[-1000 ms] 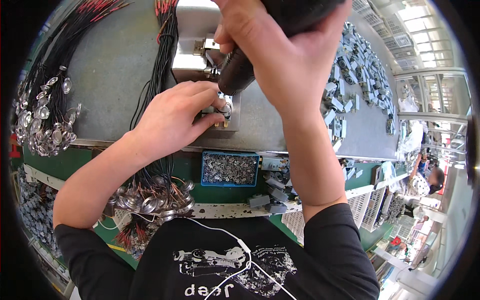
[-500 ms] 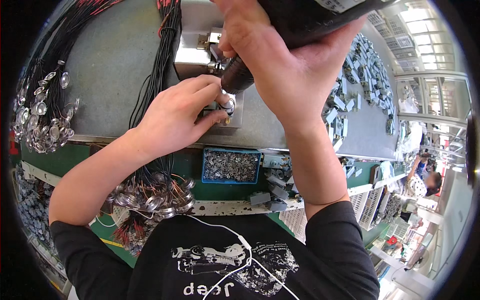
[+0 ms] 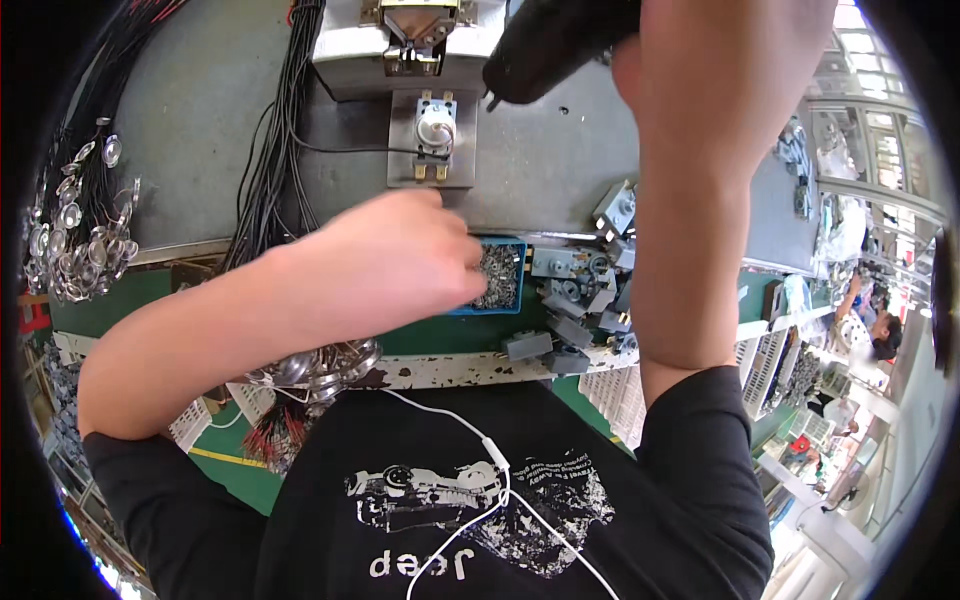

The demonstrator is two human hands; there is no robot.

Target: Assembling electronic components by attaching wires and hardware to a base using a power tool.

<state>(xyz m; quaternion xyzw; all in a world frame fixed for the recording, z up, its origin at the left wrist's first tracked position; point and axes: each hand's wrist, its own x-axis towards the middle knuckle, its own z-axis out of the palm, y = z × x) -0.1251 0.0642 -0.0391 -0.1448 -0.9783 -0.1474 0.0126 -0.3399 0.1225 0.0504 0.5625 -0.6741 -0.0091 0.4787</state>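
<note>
My left hand (image 3: 415,250) is over the blue tray (image 3: 523,275) of small metal pieces. Its fingers curl down, their tips hidden, so I cannot make out what they hold. My right hand (image 3: 690,60) grips a black power screwdriver (image 3: 560,50), whose thin bit points down beside a flat metal plate (image 3: 463,170). On that plate lies a small metal switch-like part (image 3: 436,128) with brass tabs at both ends and a round silver piece on top. A black wire (image 3: 350,150) runs left from it.
A metal fixture (image 3: 350,60) stands behind the plate. Bundles of black wires (image 3: 275,165) with round metal ends (image 3: 70,215) lie to the left. Several grey switch-like parts (image 3: 568,330) sit near the table's front edge. Further right, a person (image 3: 855,330) is in the background.
My left hand has left the part on the plate and come back toward me, over the tray. My right hand has lifted the screwdriver off the part and shifted right.
</note>
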